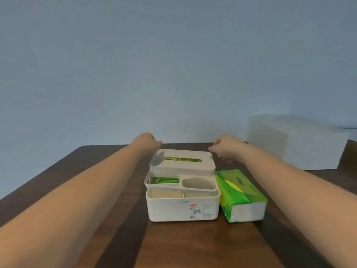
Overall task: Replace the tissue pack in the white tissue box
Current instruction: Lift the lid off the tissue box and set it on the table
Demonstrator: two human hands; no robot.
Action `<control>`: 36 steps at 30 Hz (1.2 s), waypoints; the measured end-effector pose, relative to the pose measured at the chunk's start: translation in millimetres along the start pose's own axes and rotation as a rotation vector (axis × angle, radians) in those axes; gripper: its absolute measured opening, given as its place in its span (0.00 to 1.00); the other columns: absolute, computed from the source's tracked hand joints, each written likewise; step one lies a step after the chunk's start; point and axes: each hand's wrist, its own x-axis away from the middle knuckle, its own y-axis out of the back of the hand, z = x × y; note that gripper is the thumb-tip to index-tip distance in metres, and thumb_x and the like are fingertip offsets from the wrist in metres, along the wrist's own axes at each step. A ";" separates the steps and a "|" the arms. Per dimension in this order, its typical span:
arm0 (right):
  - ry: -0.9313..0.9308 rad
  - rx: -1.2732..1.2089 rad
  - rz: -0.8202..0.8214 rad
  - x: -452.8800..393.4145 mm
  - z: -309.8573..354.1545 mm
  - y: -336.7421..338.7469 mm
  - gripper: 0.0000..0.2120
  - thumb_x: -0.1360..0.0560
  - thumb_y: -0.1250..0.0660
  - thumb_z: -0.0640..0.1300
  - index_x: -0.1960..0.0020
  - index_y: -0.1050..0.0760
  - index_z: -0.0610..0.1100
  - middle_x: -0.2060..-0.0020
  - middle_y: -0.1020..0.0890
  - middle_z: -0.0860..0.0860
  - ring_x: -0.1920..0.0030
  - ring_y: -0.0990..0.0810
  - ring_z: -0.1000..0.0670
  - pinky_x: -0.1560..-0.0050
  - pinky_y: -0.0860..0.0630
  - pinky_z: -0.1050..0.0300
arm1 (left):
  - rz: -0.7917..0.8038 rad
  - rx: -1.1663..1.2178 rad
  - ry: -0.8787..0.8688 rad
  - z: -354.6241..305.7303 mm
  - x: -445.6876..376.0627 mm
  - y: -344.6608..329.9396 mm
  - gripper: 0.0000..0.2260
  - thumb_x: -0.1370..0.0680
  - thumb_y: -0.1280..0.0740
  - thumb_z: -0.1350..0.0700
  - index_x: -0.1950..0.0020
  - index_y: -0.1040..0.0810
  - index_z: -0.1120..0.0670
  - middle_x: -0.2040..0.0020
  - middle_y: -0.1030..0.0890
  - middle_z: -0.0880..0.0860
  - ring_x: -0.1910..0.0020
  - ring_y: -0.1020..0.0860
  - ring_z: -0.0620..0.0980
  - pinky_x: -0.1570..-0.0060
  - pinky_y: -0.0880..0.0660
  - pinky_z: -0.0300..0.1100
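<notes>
The white tissue box point(183, 207) stands in the middle of the wooden table. Its white lid point(182, 167), with a top slot and front compartments, is raised off the base and tilted up at the back. My left hand point(149, 141) grips the lid's far left corner. My right hand point(225, 149) holds the far right corner. A green tissue pack point(182, 159) shows through the slot and under the lid's front. A second green tissue pack point(240, 196) lies on the table, touching the box's right side.
The dark wooden table point(108, 190) ends at a far edge just behind the box, against a blue-grey wall. A pale white block point(289, 140) sits at the back right. Another dark surface point(349, 155) shows at the right edge.
</notes>
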 end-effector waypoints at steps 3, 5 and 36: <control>-0.085 -0.001 0.037 19.3 -5.8 -2.0 0.19 0.21 0.40 0.53 0.48 0.25 0.36 0.63 0.21 0.44 0.60 0.21 0.43 0.57 0.22 0.53 | 0.014 -0.004 0.020 6.3 15.2 -3.6 0.11 0.21 0.41 0.52 0.52 0.28 0.59 0.59 0.25 0.53 0.58 0.27 0.53 0.63 0.30 0.40; -0.103 0.006 0.035 29.4 -5.0 -4.0 0.17 0.21 0.40 0.52 0.51 0.27 0.37 0.62 0.20 0.43 0.63 0.22 0.44 0.59 0.23 0.54 | 0.039 -0.010 0.040 5.9 25.3 -5.9 0.09 0.21 0.41 0.53 0.53 0.28 0.59 0.63 0.28 0.52 0.63 0.28 0.51 0.67 0.33 0.39; 0.118 0.168 -0.009 17.8 131.2 -40.9 0.09 0.35 0.26 0.36 0.64 0.27 0.39 0.65 0.26 0.46 0.57 0.25 0.41 0.56 0.25 0.54 | -0.188 0.445 0.214 122.7 6.3 57.5 0.01 0.32 0.35 0.64 0.63 0.25 0.60 0.63 0.25 0.60 0.67 0.31 0.56 0.67 0.33 0.41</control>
